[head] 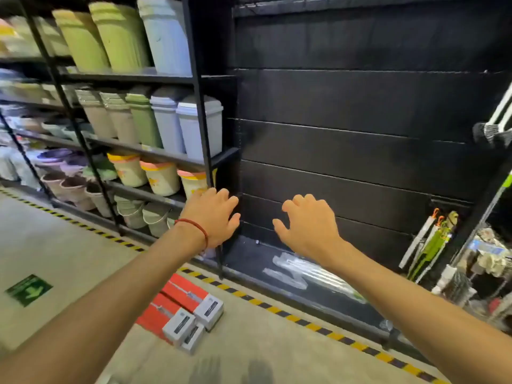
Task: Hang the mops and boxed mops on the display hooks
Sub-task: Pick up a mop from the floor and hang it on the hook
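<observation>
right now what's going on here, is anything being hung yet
A person reaches toward the black display panel with the left hand and right hand, both open and holding nothing. The red boxed mops lie stacked on the floor, not yet picked up. A few green mops sit at the panel's right end.

Dim aisle, soft blur, wide-angle edge bending

- Past both grips: open air, then black panel [346, 106].
- Beside left grip [213, 217]: shelf post [202, 112].
- Below it: boxed mops [180, 311].
- Well right of right grip [307, 225]: hanging mops [426, 242].
</observation>
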